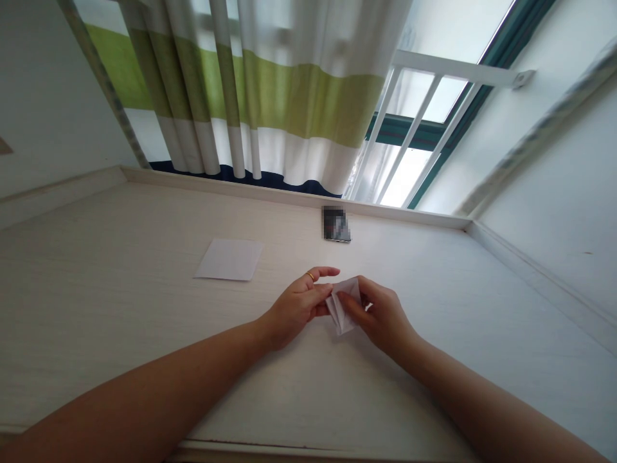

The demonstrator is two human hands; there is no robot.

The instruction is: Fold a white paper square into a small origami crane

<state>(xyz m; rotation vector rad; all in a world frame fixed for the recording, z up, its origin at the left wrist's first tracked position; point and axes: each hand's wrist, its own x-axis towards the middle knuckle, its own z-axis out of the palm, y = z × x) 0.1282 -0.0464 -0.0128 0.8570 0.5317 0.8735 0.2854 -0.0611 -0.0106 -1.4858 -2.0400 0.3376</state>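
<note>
A small piece of folded white paper (345, 311) is held between my two hands, above the white tabletop (299, 399). My right hand (383, 312) pinches it from the right, thumb across the near face and fingers behind. From the left, my left hand (301, 302), with a ring on one finger, grips the paper's left edge between thumb and fingers; its index finger stretches out above. Several creases and layers show in the paper. To the left on the tabletop lies a flat white sheet of paper (229, 260), apart from both hands.
A dark, pixelated flat object (336, 224) lies near the back edge. Low raised edging (231, 193) runs along the back. Behind it hang white and green curtains (308, 103), beside a white window railing (409, 132). Walls stand at left and right.
</note>
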